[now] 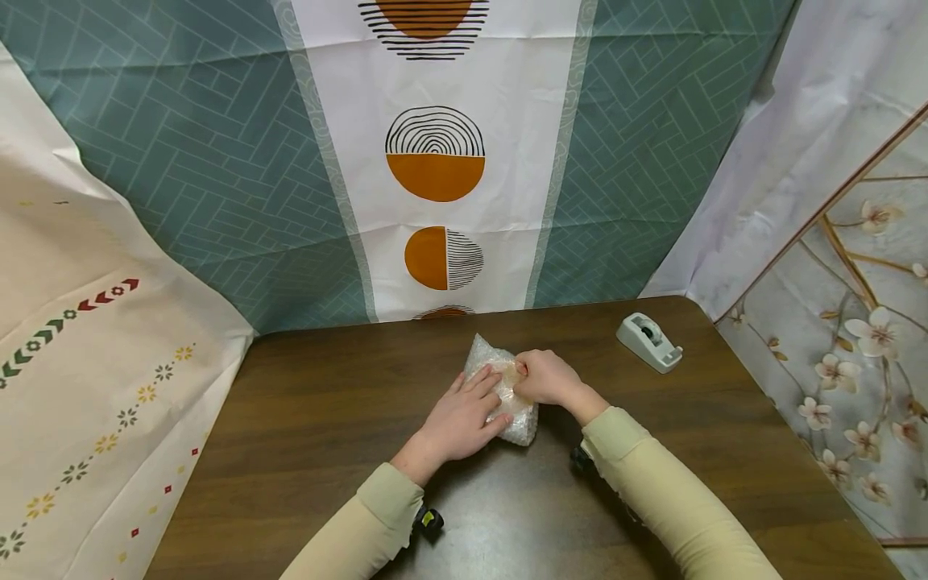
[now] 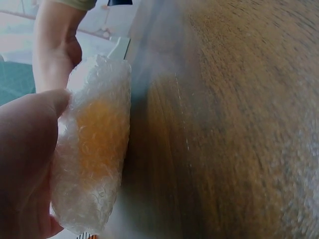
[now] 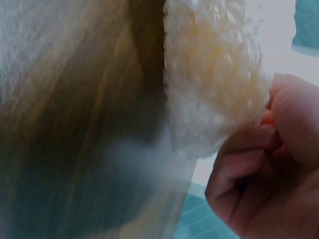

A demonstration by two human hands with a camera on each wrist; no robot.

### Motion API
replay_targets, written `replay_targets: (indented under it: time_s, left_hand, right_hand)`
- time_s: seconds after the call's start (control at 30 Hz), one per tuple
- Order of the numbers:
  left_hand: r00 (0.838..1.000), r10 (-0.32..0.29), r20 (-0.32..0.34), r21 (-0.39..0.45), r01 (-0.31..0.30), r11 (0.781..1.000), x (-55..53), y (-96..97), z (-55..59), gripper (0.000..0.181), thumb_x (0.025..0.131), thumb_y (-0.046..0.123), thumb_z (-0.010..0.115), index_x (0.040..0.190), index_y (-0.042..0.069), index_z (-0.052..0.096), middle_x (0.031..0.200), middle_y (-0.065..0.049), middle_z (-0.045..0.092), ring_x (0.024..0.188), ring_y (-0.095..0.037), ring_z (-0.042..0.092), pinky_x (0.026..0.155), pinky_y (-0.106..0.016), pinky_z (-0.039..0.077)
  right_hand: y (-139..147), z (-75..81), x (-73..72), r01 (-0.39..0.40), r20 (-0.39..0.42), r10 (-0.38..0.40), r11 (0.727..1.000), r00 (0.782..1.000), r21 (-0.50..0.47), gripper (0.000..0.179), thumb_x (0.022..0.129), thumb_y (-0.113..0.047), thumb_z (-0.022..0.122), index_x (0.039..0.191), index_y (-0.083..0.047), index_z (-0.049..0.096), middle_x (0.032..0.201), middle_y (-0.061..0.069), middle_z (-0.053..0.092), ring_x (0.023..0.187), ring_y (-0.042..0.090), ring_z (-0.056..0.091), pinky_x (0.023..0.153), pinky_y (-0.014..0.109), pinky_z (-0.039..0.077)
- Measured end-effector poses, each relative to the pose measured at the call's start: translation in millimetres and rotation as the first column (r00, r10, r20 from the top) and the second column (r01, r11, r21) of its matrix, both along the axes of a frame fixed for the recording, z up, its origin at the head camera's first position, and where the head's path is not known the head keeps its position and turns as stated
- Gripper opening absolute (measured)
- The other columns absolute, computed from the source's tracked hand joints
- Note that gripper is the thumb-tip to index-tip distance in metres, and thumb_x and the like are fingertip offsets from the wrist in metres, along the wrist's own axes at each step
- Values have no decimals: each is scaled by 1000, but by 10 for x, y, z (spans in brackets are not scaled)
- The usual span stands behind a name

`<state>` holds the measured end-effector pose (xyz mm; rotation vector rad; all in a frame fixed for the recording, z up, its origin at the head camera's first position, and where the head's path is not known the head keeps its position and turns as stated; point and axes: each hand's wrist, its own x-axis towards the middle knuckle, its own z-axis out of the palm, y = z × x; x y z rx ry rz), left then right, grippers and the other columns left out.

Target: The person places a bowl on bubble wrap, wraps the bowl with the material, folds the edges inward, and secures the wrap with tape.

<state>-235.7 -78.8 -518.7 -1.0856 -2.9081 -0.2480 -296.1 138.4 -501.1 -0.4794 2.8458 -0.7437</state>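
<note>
A bubble-wrapped package (image 1: 519,425) lies on the brown wooden table, its wrap pointed at the far end. Through the clear bubbles an orange-yellow thing (image 2: 102,139) shows; its kind cannot be made out. My left hand (image 1: 464,419) rests on the package's left part with fingers spread and fairly straight, and its thumb (image 2: 55,102) lies along the upper face. At the right side, my right hand (image 1: 548,377) has its fingers curled and pinches the bubble wrap (image 3: 199,124) near its edge. What exactly sits between the right fingertips is partly hidden.
A white tape dispenser (image 1: 649,341) stands at the table's back right. The wooden table (image 1: 326,403) meets a patterned curtain (image 1: 449,282) at the back, a cream cloth (image 1: 109,362) on the left and a floral cloth (image 1: 855,387) on the right.
</note>
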Motion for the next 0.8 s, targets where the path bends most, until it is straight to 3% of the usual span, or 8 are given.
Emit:
replay_targets:
  time_s: [0.13,0.33,0.47,0.63,0.8]
  left_hand:
    - [1000,3,7,4,-3,1000,13,-7,23,53,113,55,40,125,15,73,169,-5,42,163,-23,22,126,-58,26]
    - [1000,1,22,10,-1,1000,13,-5,32,55,114,55,40,131,14,73,170,-4,40,163,-22,21,127,-57,25]
    - [999,0,33,5,0,1000,18,8,33,56,114,56,39,131,15,72,171,-4,39,163,-22,20,127,-57,24]
    - [999,4,35,0,-4,1000,19,21,46,55,113,56,39,129,15,72,171,-4,39,163,-21,21,127,-56,24]
    - [999,13,34,-11,-12,1000,23,12,46,60,114,57,37,136,12,70,171,-3,39,163,-21,20,126,-58,26]
  right_hand:
    - [87,-53,-62,-63,49,73,982,996,-178,39,79,-1,70,70,-17,35,65,-5,30,57,12,34,57,28,29]
    - [186,-122,-131,-56,183,139,916,973,-397,36,83,2,63,73,-14,32,69,-4,29,62,13,30,59,27,27]
    - [214,-133,-150,-48,224,157,903,962,-428,38,85,4,63,73,-13,32,69,-5,29,62,13,30,59,27,27]
    - [242,-135,-154,-66,220,178,897,959,-438,38,85,4,66,74,-12,33,67,-5,31,60,12,31,57,26,28]
    - [280,-139,-124,-40,279,190,882,941,-469,36,100,-7,69,78,-12,40,67,-4,38,59,12,36,56,26,32]
